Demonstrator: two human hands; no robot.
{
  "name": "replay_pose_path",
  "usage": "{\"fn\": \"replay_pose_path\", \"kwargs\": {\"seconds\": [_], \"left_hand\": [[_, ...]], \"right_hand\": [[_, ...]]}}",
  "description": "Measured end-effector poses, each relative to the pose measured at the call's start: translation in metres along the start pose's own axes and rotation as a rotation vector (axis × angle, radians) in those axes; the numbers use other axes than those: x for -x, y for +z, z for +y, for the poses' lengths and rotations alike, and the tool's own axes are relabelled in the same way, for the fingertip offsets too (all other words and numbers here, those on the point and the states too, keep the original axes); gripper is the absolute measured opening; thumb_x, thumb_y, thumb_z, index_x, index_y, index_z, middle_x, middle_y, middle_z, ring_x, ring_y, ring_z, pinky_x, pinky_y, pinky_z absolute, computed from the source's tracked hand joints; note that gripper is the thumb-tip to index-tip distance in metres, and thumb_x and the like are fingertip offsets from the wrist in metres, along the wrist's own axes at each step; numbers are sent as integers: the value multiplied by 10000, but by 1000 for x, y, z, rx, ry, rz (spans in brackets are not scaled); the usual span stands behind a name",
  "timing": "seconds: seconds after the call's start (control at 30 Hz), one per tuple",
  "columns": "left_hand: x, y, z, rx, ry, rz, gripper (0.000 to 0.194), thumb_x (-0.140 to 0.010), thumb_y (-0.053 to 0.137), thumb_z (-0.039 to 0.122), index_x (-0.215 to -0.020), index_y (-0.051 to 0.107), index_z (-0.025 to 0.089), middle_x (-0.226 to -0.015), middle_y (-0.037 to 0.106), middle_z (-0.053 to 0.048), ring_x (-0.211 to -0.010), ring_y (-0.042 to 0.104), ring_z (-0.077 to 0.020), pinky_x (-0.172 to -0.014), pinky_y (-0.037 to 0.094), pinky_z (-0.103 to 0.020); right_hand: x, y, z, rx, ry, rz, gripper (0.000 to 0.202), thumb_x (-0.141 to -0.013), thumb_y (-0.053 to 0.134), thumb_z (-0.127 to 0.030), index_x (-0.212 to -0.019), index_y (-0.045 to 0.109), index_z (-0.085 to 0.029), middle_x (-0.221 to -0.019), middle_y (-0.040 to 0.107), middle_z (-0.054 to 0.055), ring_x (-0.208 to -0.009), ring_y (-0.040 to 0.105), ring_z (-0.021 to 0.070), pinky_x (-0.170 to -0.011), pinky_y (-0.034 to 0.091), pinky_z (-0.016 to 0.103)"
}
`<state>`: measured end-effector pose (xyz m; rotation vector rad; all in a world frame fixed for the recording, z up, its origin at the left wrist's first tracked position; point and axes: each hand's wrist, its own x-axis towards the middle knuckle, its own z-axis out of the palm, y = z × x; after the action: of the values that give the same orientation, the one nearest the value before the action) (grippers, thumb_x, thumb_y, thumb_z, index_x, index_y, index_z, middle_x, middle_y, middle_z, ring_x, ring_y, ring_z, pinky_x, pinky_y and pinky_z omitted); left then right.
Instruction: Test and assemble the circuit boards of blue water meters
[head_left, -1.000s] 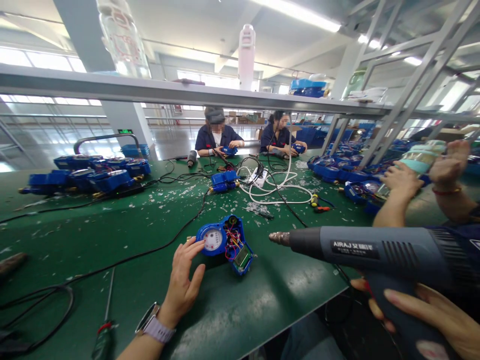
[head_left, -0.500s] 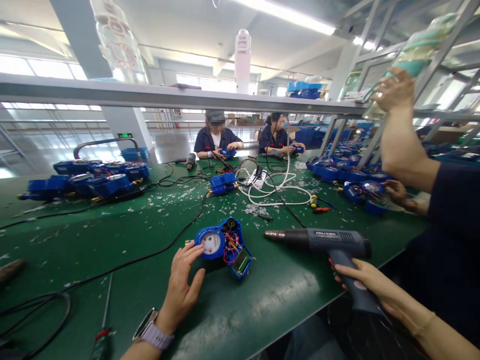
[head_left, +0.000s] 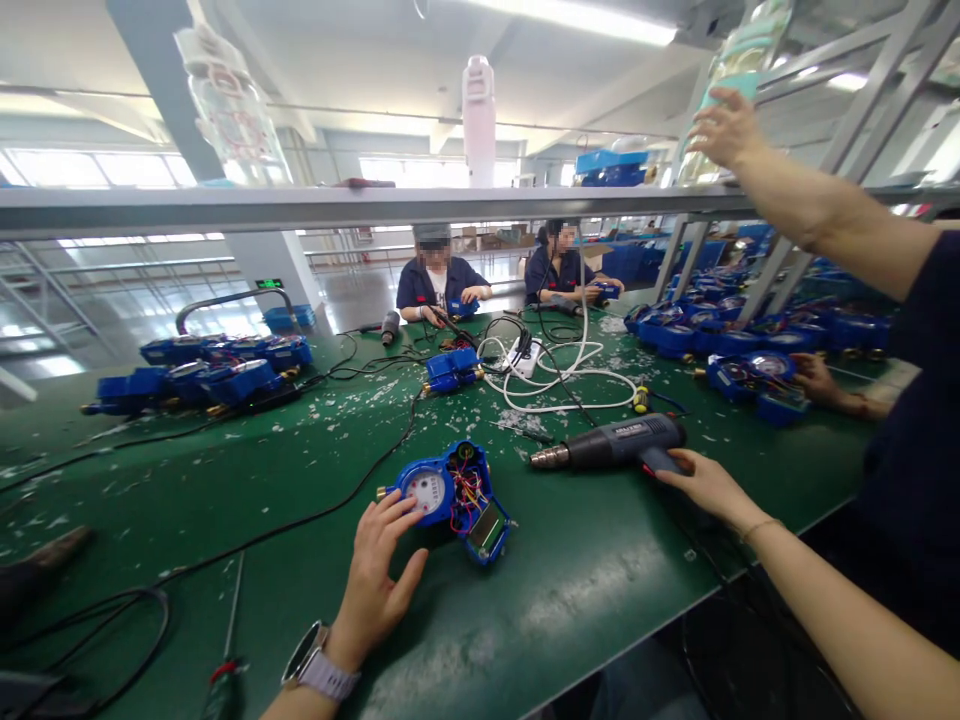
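A blue water meter (head_left: 426, 492) lies on the green table in front of me, its side housing open on coloured wires (head_left: 469, 485) and a small display board (head_left: 487, 530). My left hand (head_left: 382, 570) is open, fingers stretched with the tips on the meter's dial edge and the thumb apart. To the right lies a dark grey heat gun (head_left: 615, 442), nozzle towards the meter. My right hand (head_left: 709, 488) has its fingers around the gun's handle, which is partly hidden by the hand.
Blue meters (head_left: 202, 375) stand at the left, more (head_left: 712, 320) at the right. Cables (head_left: 570, 390) and a screwdriver (head_left: 225, 660) lie about. A co-worker's raised hand (head_left: 724, 125) is at a bottle on the shelf (head_left: 375, 205); two people sit opposite.
My right hand has moved the heat gun inward and farther from the table's front edge. My left hand stays at the meter. The co-worker's raised hand and bottle have shifted left.
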<state>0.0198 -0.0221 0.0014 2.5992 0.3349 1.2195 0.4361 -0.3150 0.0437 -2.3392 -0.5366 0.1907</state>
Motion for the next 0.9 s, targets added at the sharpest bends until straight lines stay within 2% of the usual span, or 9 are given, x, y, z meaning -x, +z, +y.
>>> {"fn": "replay_pose_path", "kwargs": {"seconds": [0.07,0.17,0.23,0.3,0.4,0.47,0.57,0.7,0.9], "left_hand": [[0,1,0,-28,11,-20,352,-891,547,237,-1240,503,235,-1281,583,-106,-1312,446,-319,-1093,334,-596],[-4,2,1,-78,28,-65,350,-886,562,238,-1233,520,236,-1304,566,-117,-1318,434,-328,-1089,324,-622],[-13,1,5,-103,42,-114,329,-882,572,241,-1210,547,243,-1311,563,-116,-1307,445,-330,-1083,325,-633],[-26,0,12,-109,43,-169,289,-887,568,245,-1175,578,248,-1309,568,-110,-1296,458,-327,-1080,330,-631],[-45,1,24,-81,3,-181,239,-914,524,237,-1139,604,243,-1308,570,-101,-1314,438,-312,-1092,329,-607],[-50,3,30,-58,-25,-156,226,-928,490,232,-1117,615,239,-1303,574,-95,-1324,426,-301,-1100,320,-598],[-44,7,31,-42,-14,-153,246,-932,436,192,-1071,634,236,-1283,593,-84,-1330,417,-286,-1110,303,-593],[-30,6,29,-53,50,-237,269,-875,484,166,-1082,636,249,-1301,590,-64,-1356,384,-287,-1132,259,-590],[-31,5,32,-95,87,-249,213,-843,588,215,-1046,640,255,-1298,599,-56,-1355,390,-288,-1158,213,-556]], "right_hand": [[-2,4,-7,7,-42,50,346,-812,714,-211,-1122,603,-103,-1125,624,154,-1064,590,314,-965,437,516],[13,21,-29,-26,-195,190,510,-790,619,-276,-1240,528,-53,-1322,472,256,-1280,387,407,-1084,254,592],[36,42,-49,-85,-356,232,596,-823,527,-365,-1320,453,-44,-1407,388,233,-1355,282,364,-1141,172,533],[66,72,-70,-146,-524,155,620,-827,525,-442,-1325,458,-79,-1372,454,187,-1319,364,311,-1146,227,458],[112,123,-97,-222,-671,-28,611,-814,613,-440,-1340,471,-165,-1370,491,119,-1295,417,271,-1121,304,422],[135,154,-109,-264,-694,-120,699,-766,688,-376,-1378,426,-165,-1388,478,125,-1299,420,270,-1101,343,421],[152,187,-119,-317,-657,-162,838,-712,750,-284,-1427,329,-162,-1393,460,158,-1294,427,298,-1083,361,469],[156,205,-127,-362,-631,-148,898,-696,765,-220,-1434,254,-191,-1394,435,159,-1288,432,298,-1082,363,467],[163,201,-132,-378,-698,-26,719,-772,664,-200,-1379,280,-202,-1329,419,142,-1251,445,288,-1056,395,456]]}}
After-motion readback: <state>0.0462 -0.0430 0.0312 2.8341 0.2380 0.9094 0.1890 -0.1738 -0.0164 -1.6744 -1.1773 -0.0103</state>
